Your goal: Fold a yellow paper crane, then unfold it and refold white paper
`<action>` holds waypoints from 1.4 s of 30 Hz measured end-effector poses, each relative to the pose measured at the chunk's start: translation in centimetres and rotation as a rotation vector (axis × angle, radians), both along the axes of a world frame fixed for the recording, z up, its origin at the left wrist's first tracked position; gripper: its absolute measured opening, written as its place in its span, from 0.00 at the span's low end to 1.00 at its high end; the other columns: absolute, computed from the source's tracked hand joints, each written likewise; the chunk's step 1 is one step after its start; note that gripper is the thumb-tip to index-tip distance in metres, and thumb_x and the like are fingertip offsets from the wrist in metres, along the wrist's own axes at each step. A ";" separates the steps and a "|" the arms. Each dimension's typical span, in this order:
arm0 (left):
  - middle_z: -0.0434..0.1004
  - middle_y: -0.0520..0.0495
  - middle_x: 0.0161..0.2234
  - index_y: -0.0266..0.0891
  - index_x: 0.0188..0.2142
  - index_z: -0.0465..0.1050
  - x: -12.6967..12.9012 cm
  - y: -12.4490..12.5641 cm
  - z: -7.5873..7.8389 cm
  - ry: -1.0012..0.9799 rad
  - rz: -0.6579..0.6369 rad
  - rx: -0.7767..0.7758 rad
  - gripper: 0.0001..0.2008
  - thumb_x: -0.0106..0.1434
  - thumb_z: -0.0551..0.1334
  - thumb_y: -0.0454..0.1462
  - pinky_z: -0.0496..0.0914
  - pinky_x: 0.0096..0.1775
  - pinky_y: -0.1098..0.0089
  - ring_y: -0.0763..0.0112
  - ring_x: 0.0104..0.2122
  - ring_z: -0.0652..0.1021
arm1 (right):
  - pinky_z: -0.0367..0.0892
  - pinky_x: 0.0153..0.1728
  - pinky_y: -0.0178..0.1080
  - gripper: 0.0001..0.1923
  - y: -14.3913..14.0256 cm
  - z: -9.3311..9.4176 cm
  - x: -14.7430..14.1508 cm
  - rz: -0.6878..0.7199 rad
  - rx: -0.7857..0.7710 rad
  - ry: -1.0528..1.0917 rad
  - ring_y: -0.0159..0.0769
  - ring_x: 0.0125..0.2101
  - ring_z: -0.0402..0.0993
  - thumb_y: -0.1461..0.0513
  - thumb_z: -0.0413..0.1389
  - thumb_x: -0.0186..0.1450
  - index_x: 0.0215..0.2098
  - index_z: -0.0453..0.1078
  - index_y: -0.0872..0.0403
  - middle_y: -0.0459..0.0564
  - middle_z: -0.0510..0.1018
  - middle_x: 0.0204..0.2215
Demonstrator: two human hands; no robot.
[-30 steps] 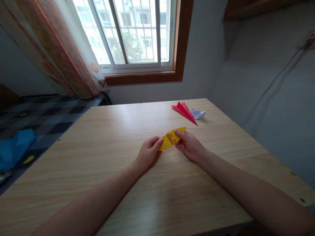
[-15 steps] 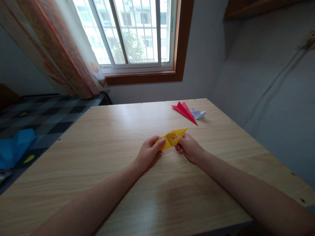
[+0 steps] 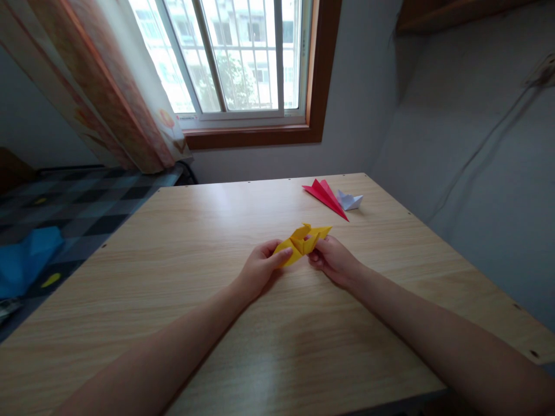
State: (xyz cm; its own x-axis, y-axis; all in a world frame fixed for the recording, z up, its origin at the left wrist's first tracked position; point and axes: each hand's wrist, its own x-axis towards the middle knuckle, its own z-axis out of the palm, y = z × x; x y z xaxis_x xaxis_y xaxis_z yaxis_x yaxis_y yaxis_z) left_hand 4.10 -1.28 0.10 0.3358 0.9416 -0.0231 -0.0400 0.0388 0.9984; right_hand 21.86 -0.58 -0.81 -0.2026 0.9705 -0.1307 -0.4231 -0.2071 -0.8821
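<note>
Between my two hands, just above the wooden table (image 3: 208,231), is a folded yellow paper (image 3: 299,242) with pointed flaps. My left hand (image 3: 263,263) pinches its left end, thumb on top and fingers underneath. On the other side my right hand (image 3: 332,259) grips the right part from below, its fingers curled and partly hidden behind the paper. One flap stands up in the middle of the yellow paper, and a long point sticks out to the right over my right hand.
Beyond my hands lie a red paper plane (image 3: 325,197) and a small white paper boat (image 3: 350,200), close together. At the left, blue paper (image 3: 32,257) rests on a checked bedspread (image 3: 95,196). A window (image 3: 243,63) and curtain (image 3: 117,86) are behind the table.
The middle flap of the yellow paper has risen and now stands up higher. Both hands keep nearly the same place and their hold.
</note>
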 end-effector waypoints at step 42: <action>0.75 0.49 0.31 0.36 0.33 0.77 0.4 0.0 -0.7 -0.144 0.072 -0.079 0.19 0.56 0.68 0.51 0.64 0.31 0.74 0.71 0.30 0.72 | 0.46 0.16 0.26 0.20 0.2 0.6 0.4 -0.091 -0.011 0.100 0.20 0.17 0.51 0.54 0.70 0.50 0.27 0.66 0.56 0.38 0.65 0.19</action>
State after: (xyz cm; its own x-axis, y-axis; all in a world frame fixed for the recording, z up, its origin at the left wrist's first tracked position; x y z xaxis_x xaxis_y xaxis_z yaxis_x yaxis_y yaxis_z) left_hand 4.47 -1.24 -0.57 0.2731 0.9604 -0.0546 -0.1878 0.1089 0.9762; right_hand 22.24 -0.40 -0.22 -0.1261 0.9841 -0.1248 -0.5261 -0.1730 -0.8326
